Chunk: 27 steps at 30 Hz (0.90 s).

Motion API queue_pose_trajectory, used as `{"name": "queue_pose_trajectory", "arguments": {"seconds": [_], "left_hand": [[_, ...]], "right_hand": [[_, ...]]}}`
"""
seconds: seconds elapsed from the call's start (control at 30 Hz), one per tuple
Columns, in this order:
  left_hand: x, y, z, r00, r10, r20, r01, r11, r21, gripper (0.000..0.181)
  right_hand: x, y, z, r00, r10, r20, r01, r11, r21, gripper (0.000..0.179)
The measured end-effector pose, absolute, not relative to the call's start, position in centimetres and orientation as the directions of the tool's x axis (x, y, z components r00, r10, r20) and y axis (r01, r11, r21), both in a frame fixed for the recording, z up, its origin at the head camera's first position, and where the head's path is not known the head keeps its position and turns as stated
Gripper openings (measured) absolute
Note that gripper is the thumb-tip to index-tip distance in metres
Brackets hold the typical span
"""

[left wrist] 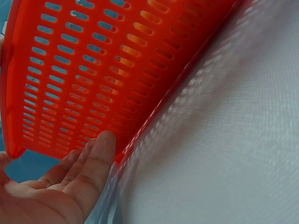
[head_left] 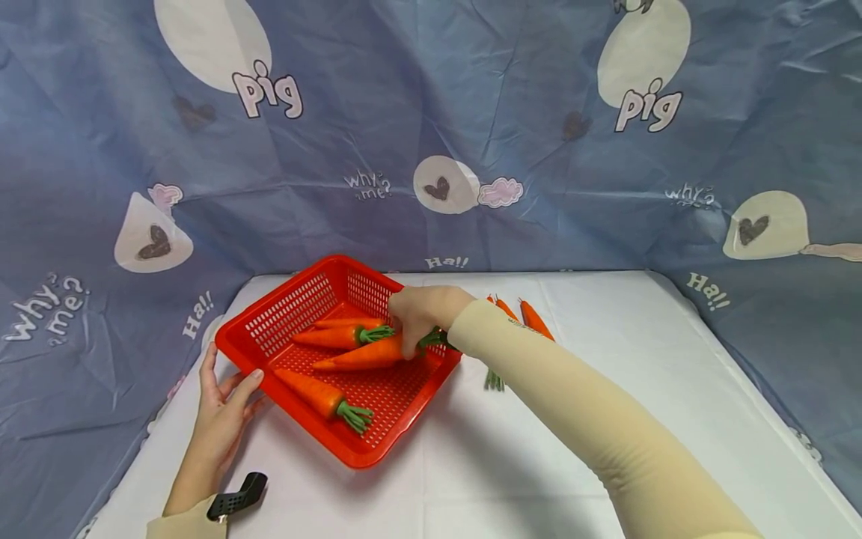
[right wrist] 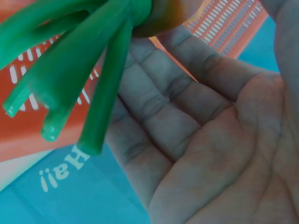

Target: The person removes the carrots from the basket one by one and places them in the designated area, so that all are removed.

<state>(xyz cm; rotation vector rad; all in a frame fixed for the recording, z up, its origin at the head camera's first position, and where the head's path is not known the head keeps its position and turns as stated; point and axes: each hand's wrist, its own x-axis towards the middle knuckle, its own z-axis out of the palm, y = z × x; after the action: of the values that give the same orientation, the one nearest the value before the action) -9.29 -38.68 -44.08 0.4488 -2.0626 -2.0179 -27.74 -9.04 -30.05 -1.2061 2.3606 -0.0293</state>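
Observation:
A red plastic basket point(head_left: 404, 393) with slotted walls stands on the white table. My left hand point(head_left: 225, 412) grips its left corner, thumb at the rim; in the left wrist view the fingers point(left wrist: 96, 161) lie against the outer wall. Over the basket's right side, my right hand point(head_left: 427, 311) holds an orange carrot point(head_left: 367, 355) near its leafy end. Its green stems point(right wrist: 70, 70) fill the upper left of the right wrist view. Behind it in the basket lie more carrots point(head_left: 330, 337), partly overlapping. Another carrot point(head_left: 310, 391) rests along the near left wall.
Several carrots point(head_left: 535, 320) lie on the table right of the basket, partly hidden by my right forearm. A blue printed cloth point(head_left: 539, 217) hangs behind the white table point(head_left: 606, 337). A black strap point(head_left: 239, 498) sits on my left wrist.

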Motion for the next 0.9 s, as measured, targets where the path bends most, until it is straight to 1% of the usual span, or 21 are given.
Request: {"name": "queue_pose_trajectory", "arguments": {"seconds": [0.1, 0.4, 0.67, 0.9], "left_hand": [[-9.3, -38.7, -44.1, -0.929, -0.367, -0.056, -0.062, 0.005, 0.998, 0.096], [-9.3, -38.7, -44.2, -0.929, -0.364, -0.062, -0.068, 0.003, 0.998, 0.096], [-9.3, -38.7, -44.2, -0.931, -0.36, -0.054, -0.051, -0.019, 0.999, 0.095], [-9.3, -38.7, -44.2, -0.932, -0.357, -0.059, -0.056, -0.019, 0.998, 0.095]], "right_hand": [[-27.8, -8.6, -29.7, -0.51, -0.766, -0.393, -0.749, 0.619, -0.235, 0.014], [-28.1, -7.8, -29.1, -0.535, -0.739, -0.409, -0.728, 0.649, -0.22, 0.029], [-28.3, -7.4, -28.8, -0.529, -0.738, -0.42, -0.724, 0.65, -0.23, 0.029], [-28.5, -7.1, -28.6, -0.554, -0.723, -0.412, -0.714, 0.667, -0.211, 0.032]]}}
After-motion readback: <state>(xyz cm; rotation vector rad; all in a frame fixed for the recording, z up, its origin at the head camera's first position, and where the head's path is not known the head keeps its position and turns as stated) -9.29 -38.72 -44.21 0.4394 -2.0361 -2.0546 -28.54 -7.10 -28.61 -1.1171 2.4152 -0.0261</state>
